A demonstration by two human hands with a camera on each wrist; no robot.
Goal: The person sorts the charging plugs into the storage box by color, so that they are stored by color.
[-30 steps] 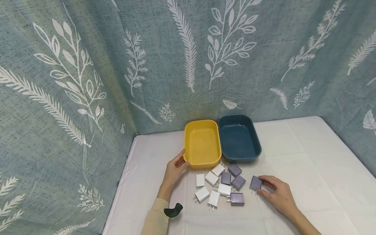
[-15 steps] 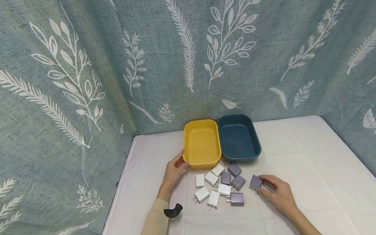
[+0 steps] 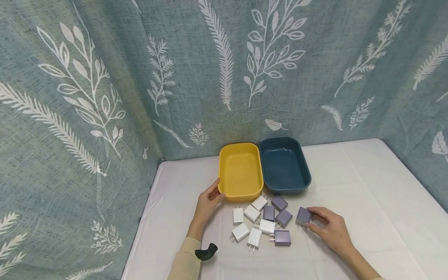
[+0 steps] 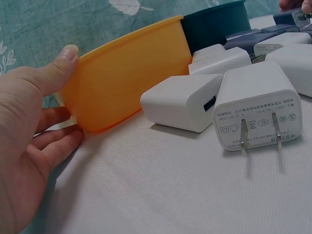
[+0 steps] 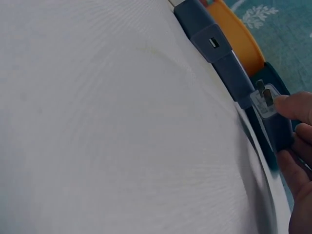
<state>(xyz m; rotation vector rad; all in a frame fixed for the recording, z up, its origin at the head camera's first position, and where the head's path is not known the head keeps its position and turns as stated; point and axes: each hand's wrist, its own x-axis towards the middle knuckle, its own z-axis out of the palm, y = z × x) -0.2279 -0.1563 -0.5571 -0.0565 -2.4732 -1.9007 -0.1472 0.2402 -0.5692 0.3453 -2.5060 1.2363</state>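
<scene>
My left hand (image 3: 205,204) holds the near left corner of a yellow tray (image 3: 241,197); in the left wrist view the thumb lies at its rim and the fingers curl under the corner. My right hand (image 3: 332,229) pinches a purple USB wall charger (image 3: 303,216) between thumb and fingers, right of the other chargers. In the right wrist view this held charger (image 5: 278,126) shows its prongs beside the thumb. Several white chargers (image 3: 254,237) and purple chargers (image 3: 282,237) lie loose in front of the trays. No charger is in the yellow tray.
A dark blue tray (image 3: 285,191) stands against the yellow one's right side, with nothing in it. A black curved piece (image 3: 206,252) sits by the left sleeve (image 3: 185,256). The white cloth-covered table (image 3: 360,186) ends at a patterned teal curtain (image 3: 210,85) behind and at both sides.
The right hand, with the purple charger in its pinch, has shifted very slightly left and up in the head view. The left hand stays at the yellow tray's corner.
</scene>
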